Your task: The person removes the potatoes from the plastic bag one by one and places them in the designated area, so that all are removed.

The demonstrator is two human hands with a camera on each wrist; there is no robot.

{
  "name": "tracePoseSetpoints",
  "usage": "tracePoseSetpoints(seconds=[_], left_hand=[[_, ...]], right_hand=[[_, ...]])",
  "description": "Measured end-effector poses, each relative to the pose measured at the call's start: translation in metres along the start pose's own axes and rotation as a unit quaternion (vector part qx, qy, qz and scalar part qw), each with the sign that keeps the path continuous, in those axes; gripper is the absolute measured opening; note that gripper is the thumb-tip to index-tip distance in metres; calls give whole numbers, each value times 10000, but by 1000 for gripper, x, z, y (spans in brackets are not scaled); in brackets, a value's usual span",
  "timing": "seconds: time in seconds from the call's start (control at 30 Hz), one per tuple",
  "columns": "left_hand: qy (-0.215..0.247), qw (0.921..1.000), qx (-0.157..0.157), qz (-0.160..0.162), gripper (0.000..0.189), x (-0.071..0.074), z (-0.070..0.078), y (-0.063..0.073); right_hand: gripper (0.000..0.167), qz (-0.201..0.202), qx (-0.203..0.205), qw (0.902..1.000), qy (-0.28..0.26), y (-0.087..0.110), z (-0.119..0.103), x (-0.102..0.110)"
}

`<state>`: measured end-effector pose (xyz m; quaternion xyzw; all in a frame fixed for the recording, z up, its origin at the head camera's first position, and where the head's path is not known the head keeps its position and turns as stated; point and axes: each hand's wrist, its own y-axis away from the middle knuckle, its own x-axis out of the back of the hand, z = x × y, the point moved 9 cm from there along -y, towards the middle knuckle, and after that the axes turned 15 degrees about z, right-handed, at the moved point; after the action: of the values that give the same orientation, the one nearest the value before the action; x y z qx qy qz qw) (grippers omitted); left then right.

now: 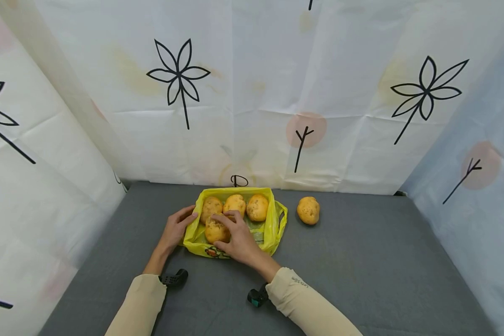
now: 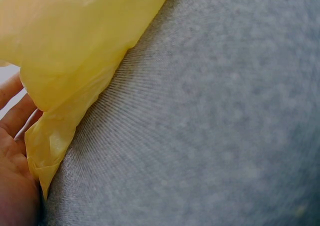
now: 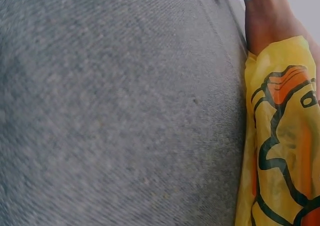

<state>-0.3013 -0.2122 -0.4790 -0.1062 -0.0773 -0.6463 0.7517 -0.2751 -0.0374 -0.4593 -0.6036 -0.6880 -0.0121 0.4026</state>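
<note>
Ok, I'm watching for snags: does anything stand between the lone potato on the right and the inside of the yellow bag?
Only the yellow bag itself: its raised right side and handle loop stand between the lone potato and the inside. Nothing else is visible between them.

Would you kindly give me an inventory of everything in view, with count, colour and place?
Cloth-covered table: one, grey, beneath the items.
Printed fabric backdrop: three sides visible, whitish with black leaf and stem drawings and pink spots, behind and beside the table.
Open plastic bag: one, yellow with a black and orange print, towards the table's far edge.
Rounded potatoes: four, yellow-brown, inside the bag.
Loose oval potato: one, yellow-brown, on the table right of the bag.
Wrist-worn devices: two, black, one at each wrist.
Long sleeves: two, cream, near edge of the head view.
Left hand: one, bare, touching the bag's left side.
Right hand: one, bare, holding the nearest potato in the bag.
</note>
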Motion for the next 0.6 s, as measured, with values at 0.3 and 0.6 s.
tracePoseSetpoints(seconds=[0.3, 0.6], left_hand=[[-13, 10000, -3, 18, 52, 0, -3, -1], [60, 10000, -12, -26, 52, -1, -4, -1]], right_hand=[[66, 436, 9, 9961, -765, -9, -5, 25], [64, 515, -572, 9836, -1630, -14, 4, 54]])
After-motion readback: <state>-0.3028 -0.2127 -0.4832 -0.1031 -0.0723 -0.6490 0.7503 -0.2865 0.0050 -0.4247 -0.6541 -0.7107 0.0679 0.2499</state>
